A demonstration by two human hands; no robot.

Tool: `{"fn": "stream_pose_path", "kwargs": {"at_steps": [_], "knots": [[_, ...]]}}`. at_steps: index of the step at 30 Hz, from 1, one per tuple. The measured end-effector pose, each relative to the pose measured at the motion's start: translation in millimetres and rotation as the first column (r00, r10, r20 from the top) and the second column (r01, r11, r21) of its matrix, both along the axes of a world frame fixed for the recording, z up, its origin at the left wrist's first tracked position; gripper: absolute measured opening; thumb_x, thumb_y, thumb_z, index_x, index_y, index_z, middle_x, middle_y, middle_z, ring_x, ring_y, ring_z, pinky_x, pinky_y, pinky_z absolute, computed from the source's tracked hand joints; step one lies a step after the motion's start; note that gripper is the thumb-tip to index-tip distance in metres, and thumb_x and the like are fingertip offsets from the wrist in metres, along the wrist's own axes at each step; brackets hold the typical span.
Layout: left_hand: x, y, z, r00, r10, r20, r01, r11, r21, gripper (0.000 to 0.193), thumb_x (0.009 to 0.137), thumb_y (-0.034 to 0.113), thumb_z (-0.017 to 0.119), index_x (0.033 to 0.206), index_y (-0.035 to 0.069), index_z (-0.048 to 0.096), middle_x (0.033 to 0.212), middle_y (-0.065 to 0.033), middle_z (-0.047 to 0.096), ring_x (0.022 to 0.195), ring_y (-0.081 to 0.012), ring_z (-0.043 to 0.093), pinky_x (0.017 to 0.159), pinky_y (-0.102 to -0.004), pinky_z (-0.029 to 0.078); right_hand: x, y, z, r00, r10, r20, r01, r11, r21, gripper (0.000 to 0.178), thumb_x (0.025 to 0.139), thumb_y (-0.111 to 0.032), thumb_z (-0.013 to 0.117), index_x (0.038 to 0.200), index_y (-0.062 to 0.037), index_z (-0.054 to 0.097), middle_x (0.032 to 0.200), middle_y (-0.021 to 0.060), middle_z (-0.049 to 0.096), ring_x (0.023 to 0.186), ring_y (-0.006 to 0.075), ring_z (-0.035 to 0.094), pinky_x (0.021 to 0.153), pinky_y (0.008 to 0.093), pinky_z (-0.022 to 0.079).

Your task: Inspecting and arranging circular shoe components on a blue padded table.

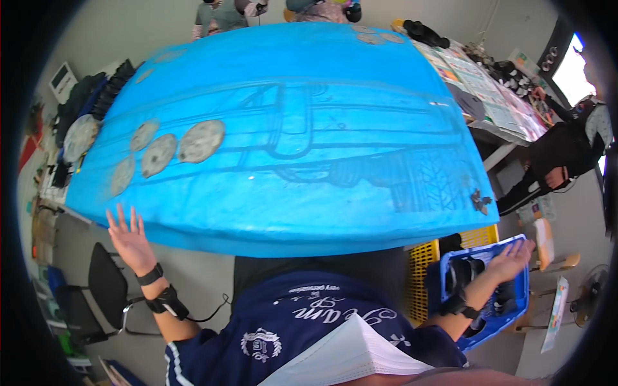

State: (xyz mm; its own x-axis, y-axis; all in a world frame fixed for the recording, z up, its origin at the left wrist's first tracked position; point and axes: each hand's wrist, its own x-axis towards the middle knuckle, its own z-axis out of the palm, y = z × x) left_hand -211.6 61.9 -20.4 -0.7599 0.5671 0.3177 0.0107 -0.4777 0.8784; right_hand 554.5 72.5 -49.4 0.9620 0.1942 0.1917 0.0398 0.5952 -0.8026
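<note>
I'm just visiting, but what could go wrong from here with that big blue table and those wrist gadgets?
The cable at the left wrist device might snag if the arm moves. The small dark pieces near the blue table's right corner could be knocked off. The right hand might bump the blue basket.

Blue table cover (mottled grey patches), blue crate

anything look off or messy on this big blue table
Yes, mildly: a small dark clump near the right corner of the blue table looks like stray bits, though I can't tell what it is. Dark line marks also cover the surface, smudgy in places. No spill stands out.
</note>
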Motion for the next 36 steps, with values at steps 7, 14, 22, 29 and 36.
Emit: {"fn": "stream_pose_path", "kwargs": {"at_steps": [7,14,22,29,36], "knots": [[71,13,4,0.688,-0.638,-0.345,0.679,0.734,-0.001,0.052,0.094,0.029,0.046,0.137,0.0,0.043,0.141,-0.02,0.045,0.13,-0.032,0.044,0.11,-0.0474,0.03,-113,-8,37,0.223,0.886,0.407,-0.937,0.08,0.34,0.049,0.097,-0.025,0.037,0.137,0.0018,0.043,0.14,0.0184,0.046,0.135,0.0306,0.038,0.113,0.0475,0.025],[156,-4,-23,-0.194,-0.575,-0.795,0.214,0.766,-0.606,0.053,0.09,0.038,0.058,0.132,0.006,0.051,0.135,-0.0181,0.05,0.126,-0.0346,0.045,0.107,-0.0466,0.033,-235,-10,39,-0.431,0.831,0.351,0.138,0.445,-0.885,0.047,0.09,-0.035,0.055,0.124,-0.0021,0.057,0.133,0.0203,0.05,0.128,0.0398,0.041,0.109,0.0494,0.027],[54,-19,17,0.602,-0.71,-0.366,0.684,0.695,-0.221,0.089,0.088,0.072,-0.003,0.039,0.008,0.035,0.043,-0.0069,0.044,0.043,-0.023,0.045,0.052,-0.0353,0.041,-119,-11,32,0.24,0.824,0.513,-0.86,0.426,-0.283,0.078,0.096,-0.063,0.01,0.047,-0.0086,0.036,0.048,0.0034,0.033,0.049,0.0191,0.03,0.052,0.0334,0.023],[114,18,130,0.323,-0.464,-0.825,0.877,0.475,0.076,0.088,0.09,0.072,0.008,0.053,0.005,0.051,0.054,-0.0064,0.053,0.048,-0.0184,0.048,0.059,-0.0356,0.042,-172,31,103,-0.018,0.698,0.716,-0.448,0.634,-0.63,0.057,0.1,-0.039,0.03,0.066,-0.0011,0.055,0.061,0.01,0.053,0.056,0.0228,0.046,0.054,0.0355,0.034],[176,98,238,-0.014,-0.114,-0.993,0.949,0.313,-0.049,0.068,0.099,0.049,0.016,0.085,0.001,0.062,0.082,-0.0182,0.063,0.079,-0.0298,0.056,0.084,-0.0462,0.04,-272,179,135,-0.323,0.778,0.539,0.291,0.624,-0.726,0.042,0.092,-0.044,0.052,0.092,-0.0059,0.068,0.092,0.0183,0.067,0.09,0.0374,0.062,0.077,0.0465,0.049]]}}
